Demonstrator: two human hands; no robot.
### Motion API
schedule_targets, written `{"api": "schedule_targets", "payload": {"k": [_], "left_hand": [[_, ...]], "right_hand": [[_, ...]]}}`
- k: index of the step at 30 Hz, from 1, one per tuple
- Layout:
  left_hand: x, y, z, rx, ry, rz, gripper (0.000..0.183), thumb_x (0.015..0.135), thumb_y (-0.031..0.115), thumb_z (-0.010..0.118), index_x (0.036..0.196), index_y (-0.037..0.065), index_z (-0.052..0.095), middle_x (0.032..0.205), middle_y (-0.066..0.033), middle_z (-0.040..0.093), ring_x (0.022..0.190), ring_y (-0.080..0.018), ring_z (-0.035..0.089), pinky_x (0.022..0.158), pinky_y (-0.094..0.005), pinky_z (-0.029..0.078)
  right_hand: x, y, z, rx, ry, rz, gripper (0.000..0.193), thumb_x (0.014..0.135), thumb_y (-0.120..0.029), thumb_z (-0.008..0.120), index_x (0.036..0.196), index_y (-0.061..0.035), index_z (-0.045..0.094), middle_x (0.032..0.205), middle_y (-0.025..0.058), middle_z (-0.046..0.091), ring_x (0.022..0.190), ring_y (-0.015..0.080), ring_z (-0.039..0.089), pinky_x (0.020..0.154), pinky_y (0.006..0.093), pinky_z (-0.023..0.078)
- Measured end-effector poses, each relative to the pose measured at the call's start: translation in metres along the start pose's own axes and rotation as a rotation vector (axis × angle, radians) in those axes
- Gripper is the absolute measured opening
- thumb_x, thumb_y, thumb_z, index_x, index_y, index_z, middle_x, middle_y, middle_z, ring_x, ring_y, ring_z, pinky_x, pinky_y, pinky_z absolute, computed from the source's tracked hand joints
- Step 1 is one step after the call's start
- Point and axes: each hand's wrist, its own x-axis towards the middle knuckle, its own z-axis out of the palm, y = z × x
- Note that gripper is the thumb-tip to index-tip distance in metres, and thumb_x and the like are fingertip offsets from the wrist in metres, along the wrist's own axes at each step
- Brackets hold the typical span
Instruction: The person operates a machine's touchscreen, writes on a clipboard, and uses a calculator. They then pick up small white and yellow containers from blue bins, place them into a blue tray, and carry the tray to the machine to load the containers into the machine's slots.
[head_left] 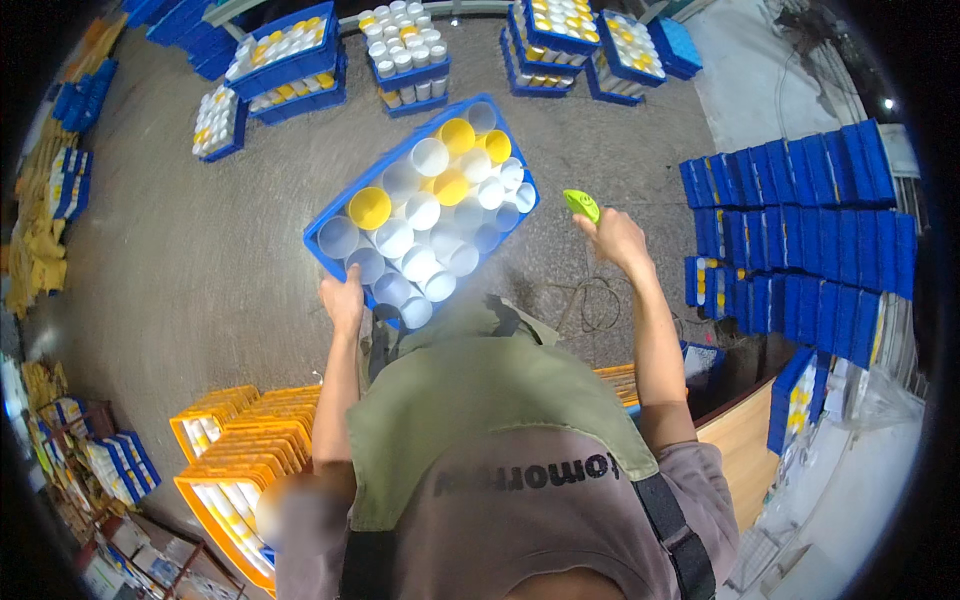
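A blue crate (352, 193) is tilted in front of me, packed with upright white, translucent and yellow round containers (370, 208). My left hand (343, 297) grips the crate's near left edge, thumb over the rim; its other fingers are mostly hidden. My right hand (615, 238) is out to the right of the crate, apart from it. Its fingers are closed round a small lime-green hand tool (581, 205) whose exact kind I cannot make out.
Filled blue crates (296, 93) stand along the far side. More blue crates (845, 240) are stacked at right. Orange crates (265, 425) with white and yellow containers sit at near left. A loose cable (600, 305) lies on the grey floor (210, 270) below my right hand.
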Motion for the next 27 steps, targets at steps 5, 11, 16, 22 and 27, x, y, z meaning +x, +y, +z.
{"api": "schedule_targets", "payload": {"k": [5, 11, 16, 22, 27], "left_hand": [[0.053, -0.014, -0.026, -0.047, -0.047, -0.038, 0.028, 0.084, 0.019, 0.068, 0.091, -0.009, 0.068, 0.083, -0.0204, 0.072, 0.078, -0.0297, 0.069, 0.076, -0.0417, 0.05], [0.105, -0.044, -0.036, -0.241, -0.026, -0.059, 0.03, 0.084, 0.014, 0.066, 0.105, -0.008, 0.067, 0.099, -0.0216, 0.071, 0.09, -0.0301, 0.069, 0.084, -0.0393, 0.049], [0.132, -0.057, -0.04, -0.241, 0.048, -0.163, 0.03, 0.083, 0.017, 0.068, 0.101, -0.008, 0.068, 0.094, -0.0207, 0.072, 0.086, -0.0301, 0.069, 0.082, -0.0406, 0.05], [0.169, -0.055, -0.043, -0.282, 0.208, -0.26, 0.032, 0.08, 0.023, 0.07, 0.091, -0.007, 0.071, 0.085, -0.0206, 0.072, 0.078, -0.0306, 0.07, 0.075, -0.0418, 0.051], [0.229, -0.047, -0.039, -0.249, 0.277, -0.37, 0.038, 0.077, 0.03, 0.073, 0.085, -0.007, 0.071, 0.079, -0.0218, 0.071, 0.076, -0.0334, 0.07, 0.073, -0.0429, 0.051]], "right_hand": [[0.029, -0.033, -0.01, -0.035, -0.089, -0.004, 0.063, 0.091, -0.058, 0.056, 0.074, 0.0005, 0.069, 0.054, 0.0115, 0.064, 0.064, 0.0267, 0.07, 0.067, 0.0424, 0.054], [0.051, -0.079, -0.009, -0.047, -0.204, -0.03, 0.065, 0.092, -0.059, 0.055, 0.069, 0.0008, 0.068, 0.053, 0.0114, 0.063, 0.061, 0.0252, 0.07, 0.067, 0.0419, 0.055], [0.063, -0.127, -0.02, -0.065, -0.253, -0.11, 0.066, 0.092, -0.06, 0.054, 0.068, -0.0004, 0.066, 0.053, 0.0101, 0.063, 0.058, 0.0238, 0.069, 0.066, 0.0416, 0.055], [0.081, -0.207, -0.024, -0.179, -0.409, -0.259, 0.062, 0.093, -0.059, 0.052, 0.076, -0.0023, 0.068, 0.054, 0.0087, 0.063, 0.062, 0.023, 0.07, 0.069, 0.043, 0.055], [0.109, -0.267, -0.034, -0.226, -0.51, -0.44, 0.059, 0.093, -0.058, 0.053, 0.081, -0.0023, 0.069, 0.054, 0.0085, 0.063, 0.066, 0.0244, 0.07, 0.071, 0.0444, 0.053]]}}
